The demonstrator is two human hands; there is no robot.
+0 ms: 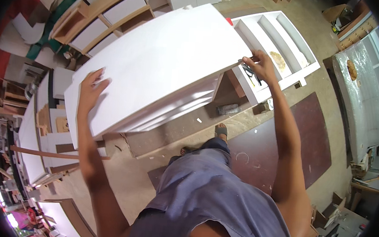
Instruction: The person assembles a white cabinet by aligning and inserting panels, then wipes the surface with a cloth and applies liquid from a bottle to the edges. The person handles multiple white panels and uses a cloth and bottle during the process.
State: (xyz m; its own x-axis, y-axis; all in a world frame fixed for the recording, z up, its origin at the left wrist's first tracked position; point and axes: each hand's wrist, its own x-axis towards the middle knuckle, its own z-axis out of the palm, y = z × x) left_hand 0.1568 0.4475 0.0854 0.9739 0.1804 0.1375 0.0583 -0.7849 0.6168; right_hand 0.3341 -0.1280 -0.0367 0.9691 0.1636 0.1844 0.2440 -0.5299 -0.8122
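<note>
A large white board (158, 67) lies tilted on top of a stack of white panels in front of me. My left hand (91, 88) rests flat with spread fingers on its near left corner. My right hand (259, 66) grips the board's right edge, fingers curled over it. Both arms are stretched out across the board's width.
A white shelved cabinet (284, 45) lies on the floor behind the board's right end. Wooden-edged white cabinets (104, 18) stand at the back left. A dark brown sheet (281, 143) lies on the floor by my feet. More white panels (32, 141) sit at the left, a wrapped unit (365, 92) at the right.
</note>
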